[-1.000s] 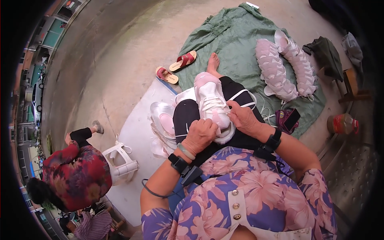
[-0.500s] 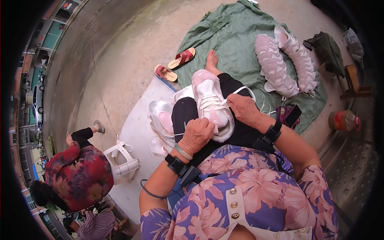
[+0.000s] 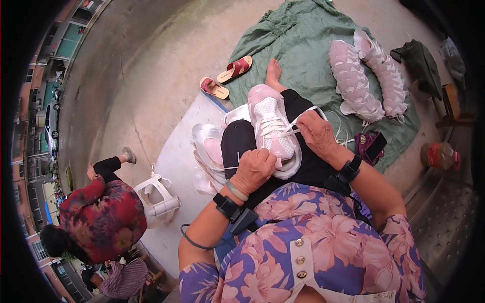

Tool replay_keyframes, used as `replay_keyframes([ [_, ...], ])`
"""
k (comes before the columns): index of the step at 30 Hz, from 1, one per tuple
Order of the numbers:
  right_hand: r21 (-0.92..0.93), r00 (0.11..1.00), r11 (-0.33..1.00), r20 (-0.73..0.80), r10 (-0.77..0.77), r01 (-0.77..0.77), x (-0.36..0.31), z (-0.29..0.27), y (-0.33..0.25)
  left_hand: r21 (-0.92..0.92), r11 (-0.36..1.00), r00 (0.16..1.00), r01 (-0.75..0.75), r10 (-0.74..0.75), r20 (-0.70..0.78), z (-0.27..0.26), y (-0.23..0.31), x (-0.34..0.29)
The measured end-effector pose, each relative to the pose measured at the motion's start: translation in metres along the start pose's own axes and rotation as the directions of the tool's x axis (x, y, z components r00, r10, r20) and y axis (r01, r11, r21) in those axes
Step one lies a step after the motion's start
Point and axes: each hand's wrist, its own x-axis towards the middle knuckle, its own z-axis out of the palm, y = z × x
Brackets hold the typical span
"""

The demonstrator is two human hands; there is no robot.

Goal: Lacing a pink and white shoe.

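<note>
A pink and white sneaker (image 3: pixel 264 108) lies across my black-clad thighs, toe pointing away from me. White laces (image 3: pixel 273 125) cross its front, threaded through the eyelets. At the right side of the shoe, my right hand (image 3: pixel 316 133) is closed, pinching a white lace that runs taut from the eyelets. A loop of lace arcs beyond those fingers. My left hand (image 3: pixel 254 168) is closed at the left of the ankle opening, beside the tongue. Its fingertips hide whatever they grip.
More pale shoe pieces (image 3: pixel 208 146) lie by my left knee. Two long rows of pink and white shoes (image 3: pixel 352 83) rest on a green cloth (image 3: pixel 295 38). Red slippers (image 3: pixel 235 69), a phone (image 3: pixel 375 146) and a bottle (image 3: pixel 438 155) lie around. Another person (image 3: pixel 103 219) sits left near a white stool (image 3: pixel 159 199).
The whole scene has shifted slightly right in the view. Both hands keep their places at the shoe, with the right still pinching the lace.
</note>
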Motion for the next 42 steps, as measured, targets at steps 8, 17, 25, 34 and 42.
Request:
replay_keyframes([
  [8,-0.088,0.987,0.984,0.05,-0.153,0.157,-0.004,0.022,-0.017,-0.051,0.999,0.998,0.0,-0.003,-0.064,0.003,-0.002,0.001],
  [17,-0.183,0.979,0.962,0.054,-0.195,0.201,-0.003,0.027,-0.015,-0.045,0.999,0.998,0.01,-0.012,-0.06,0.004,-0.003,-0.001],
  [25,-0.185,0.985,0.968,0.03,-0.17,0.173,-0.003,0.03,-0.016,-0.071,0.997,0.996,0.007,-0.014,-0.094,0.005,-0.004,-0.001],
  [34,-0.217,0.989,0.965,0.062,-0.136,0.146,-0.001,0.031,-0.017,-0.083,0.997,0.996,-0.007,0.0,-0.09,0.008,-0.002,-0.001],
  [42,0.052,0.967,0.997,0.248,-0.066,0.055,0.005,0.031,-0.011,-0.085,0.996,0.996,-0.03,0.023,-0.083,0.005,-0.003,-0.002],
])
